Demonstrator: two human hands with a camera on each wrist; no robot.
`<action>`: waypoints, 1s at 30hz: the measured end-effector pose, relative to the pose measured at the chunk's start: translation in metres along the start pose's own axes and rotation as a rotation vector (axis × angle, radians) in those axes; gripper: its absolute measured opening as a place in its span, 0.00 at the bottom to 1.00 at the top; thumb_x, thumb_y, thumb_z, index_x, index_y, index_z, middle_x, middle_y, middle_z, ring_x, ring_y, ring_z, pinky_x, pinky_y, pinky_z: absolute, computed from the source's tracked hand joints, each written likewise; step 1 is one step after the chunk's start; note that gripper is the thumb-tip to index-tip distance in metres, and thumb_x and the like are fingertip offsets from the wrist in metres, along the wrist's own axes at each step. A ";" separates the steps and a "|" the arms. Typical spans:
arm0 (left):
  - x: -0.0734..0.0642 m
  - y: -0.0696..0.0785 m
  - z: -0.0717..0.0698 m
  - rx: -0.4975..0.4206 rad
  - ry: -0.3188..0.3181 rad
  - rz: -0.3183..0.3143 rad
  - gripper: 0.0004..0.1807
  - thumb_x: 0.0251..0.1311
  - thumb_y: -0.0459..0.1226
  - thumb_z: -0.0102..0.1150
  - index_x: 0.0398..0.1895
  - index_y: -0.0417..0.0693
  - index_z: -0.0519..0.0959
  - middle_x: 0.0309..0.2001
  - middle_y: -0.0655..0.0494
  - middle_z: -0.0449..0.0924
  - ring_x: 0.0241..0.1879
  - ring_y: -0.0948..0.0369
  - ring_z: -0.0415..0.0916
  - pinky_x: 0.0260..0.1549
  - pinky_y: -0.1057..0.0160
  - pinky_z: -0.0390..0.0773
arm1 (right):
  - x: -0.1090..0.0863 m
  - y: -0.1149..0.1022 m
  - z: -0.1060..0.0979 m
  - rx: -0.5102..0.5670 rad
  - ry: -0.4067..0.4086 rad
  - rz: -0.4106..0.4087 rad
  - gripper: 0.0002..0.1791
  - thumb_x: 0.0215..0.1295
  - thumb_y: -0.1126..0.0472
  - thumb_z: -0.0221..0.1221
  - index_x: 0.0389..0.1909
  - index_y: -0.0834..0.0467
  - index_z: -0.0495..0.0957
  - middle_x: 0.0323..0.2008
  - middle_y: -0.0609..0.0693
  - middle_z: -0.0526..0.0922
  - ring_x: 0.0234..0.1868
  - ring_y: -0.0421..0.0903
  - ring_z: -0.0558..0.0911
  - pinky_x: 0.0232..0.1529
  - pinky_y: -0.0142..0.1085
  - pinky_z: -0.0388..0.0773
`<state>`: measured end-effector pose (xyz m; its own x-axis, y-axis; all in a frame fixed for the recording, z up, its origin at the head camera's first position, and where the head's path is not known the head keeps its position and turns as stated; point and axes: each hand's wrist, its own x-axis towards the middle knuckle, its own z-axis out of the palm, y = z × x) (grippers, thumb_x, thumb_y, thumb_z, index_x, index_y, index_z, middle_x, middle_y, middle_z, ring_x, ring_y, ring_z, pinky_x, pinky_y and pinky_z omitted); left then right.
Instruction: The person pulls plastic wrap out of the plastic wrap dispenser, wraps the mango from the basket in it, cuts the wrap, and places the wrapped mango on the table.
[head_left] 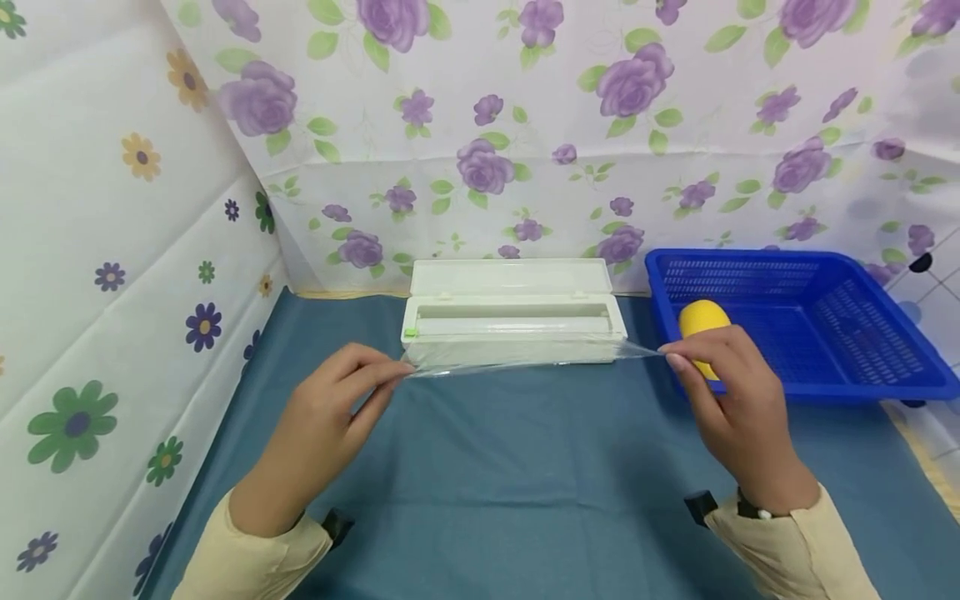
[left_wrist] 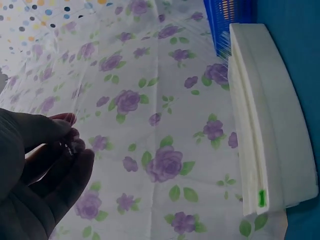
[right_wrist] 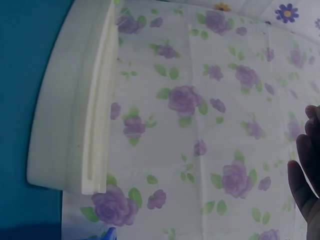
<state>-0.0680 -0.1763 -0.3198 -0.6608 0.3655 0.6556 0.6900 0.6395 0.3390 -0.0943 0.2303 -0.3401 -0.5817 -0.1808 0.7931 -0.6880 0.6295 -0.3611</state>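
A clear sheet of plastic wrap (head_left: 517,354) stretches between my two hands, in front of a white wrap dispenser (head_left: 517,307). My left hand (head_left: 330,417) pinches its left end between thumb and fingers, and the left wrist view shows the film bunched at those fingertips. With thumb and forefinger, my right hand (head_left: 735,408) pinches the other end, which narrows to a point. The dispenser's lid (head_left: 512,277) is raised and a roll lies inside. A green slider (head_left: 410,332) sits at the dispenser's left front corner. In the right wrist view only part of the right hand shows.
A blue basket (head_left: 862,387) stands on the right with a yellow rounded object (head_left: 702,315) inside, partly behind the right hand. Blue-grey cloth (head_left: 510,500) covers the table. A flowered sheet (head_left: 480,217) hangs behind, and another (head_left: 135,275) on the left.
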 end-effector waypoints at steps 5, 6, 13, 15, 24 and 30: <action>-0.012 0.003 -0.003 0.013 -0.082 0.025 0.14 0.58 0.26 0.68 0.46 0.46 0.87 0.41 0.57 0.82 0.37 0.65 0.78 0.37 0.75 0.74 | -0.014 -0.004 -0.007 -0.006 -0.065 -0.011 0.24 0.75 0.45 0.54 0.41 0.64 0.85 0.38 0.56 0.82 0.46 0.37 0.75 0.62 0.21 0.66; -0.015 0.003 -0.003 0.011 -0.097 0.032 0.14 0.57 0.26 0.68 0.46 0.46 0.87 0.41 0.57 0.82 0.37 0.65 0.78 0.38 0.74 0.75 | -0.016 -0.005 -0.009 -0.008 -0.078 -0.015 0.25 0.76 0.45 0.53 0.41 0.64 0.85 0.38 0.55 0.82 0.46 0.37 0.75 0.62 0.21 0.66; -0.031 0.001 0.007 -0.022 -0.153 0.087 0.08 0.62 0.32 0.67 0.44 0.48 0.87 0.40 0.60 0.81 0.39 0.67 0.79 0.41 0.73 0.77 | -0.039 -0.007 -0.014 -0.009 -0.163 -0.041 0.24 0.77 0.44 0.51 0.41 0.59 0.86 0.38 0.49 0.83 0.44 0.37 0.76 0.58 0.18 0.67; -0.035 0.000 0.011 -0.015 -0.155 0.100 0.06 0.67 0.38 0.65 0.43 0.50 0.86 0.39 0.61 0.81 0.39 0.67 0.79 0.40 0.71 0.79 | -0.046 -0.006 -0.014 -0.009 -0.184 -0.041 0.20 0.77 0.46 0.53 0.41 0.56 0.86 0.39 0.47 0.83 0.43 0.37 0.77 0.56 0.17 0.69; -0.061 -0.001 0.037 0.040 -0.259 0.053 0.13 0.51 0.31 0.76 0.35 0.57 0.84 0.36 0.67 0.79 0.36 0.70 0.75 0.36 0.69 0.80 | -0.077 -0.006 -0.014 -0.009 -0.301 -0.013 0.16 0.57 0.67 0.70 0.41 0.44 0.84 0.40 0.37 0.81 0.42 0.32 0.77 0.50 0.19 0.73; -0.080 -0.007 0.055 0.044 -0.301 0.054 0.14 0.49 0.30 0.76 0.32 0.57 0.82 0.34 0.67 0.77 0.35 0.69 0.73 0.34 0.70 0.78 | -0.096 -0.003 -0.007 -0.036 -0.435 0.013 0.20 0.53 0.65 0.73 0.41 0.38 0.82 0.41 0.31 0.78 0.42 0.30 0.76 0.48 0.20 0.73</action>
<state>-0.0358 -0.1723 -0.4120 -0.6855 0.5795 0.4408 0.7177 0.6397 0.2751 -0.0331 0.2511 -0.4121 -0.7240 -0.4699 0.5050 -0.6685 0.6583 -0.3459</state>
